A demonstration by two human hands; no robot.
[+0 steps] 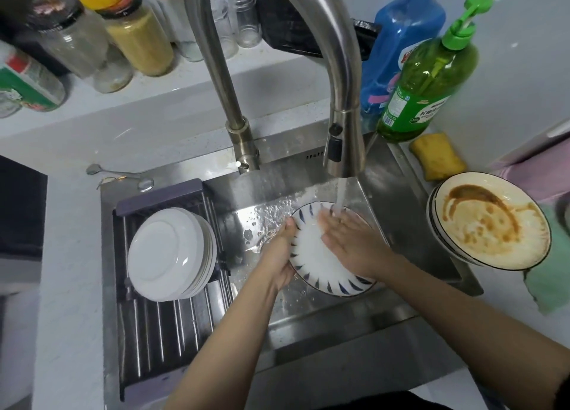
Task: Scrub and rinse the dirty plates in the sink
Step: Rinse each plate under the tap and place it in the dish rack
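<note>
Head view: blue-striped plate (320,264) sits tilted over the sink (385,193), right under the running faucet (342,150). Left hand (279,252) grips its left rim, fingers curled behind. Right hand (348,243) lies flat on the plate face, fingers straight and together. Clean white plates (166,255) stack in the rack (160,332) (left side); a sauce-smeared stack (490,224) waits on the bench (61,286) at right.

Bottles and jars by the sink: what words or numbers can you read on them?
None can be read for sure.
Green soap bottle: white label with a barcode, print too blurred.
Blue bottle: red and white label, mostly hidden and blurred.
Green and red package: print too blurred.
Jars: no readable labels.
</note>
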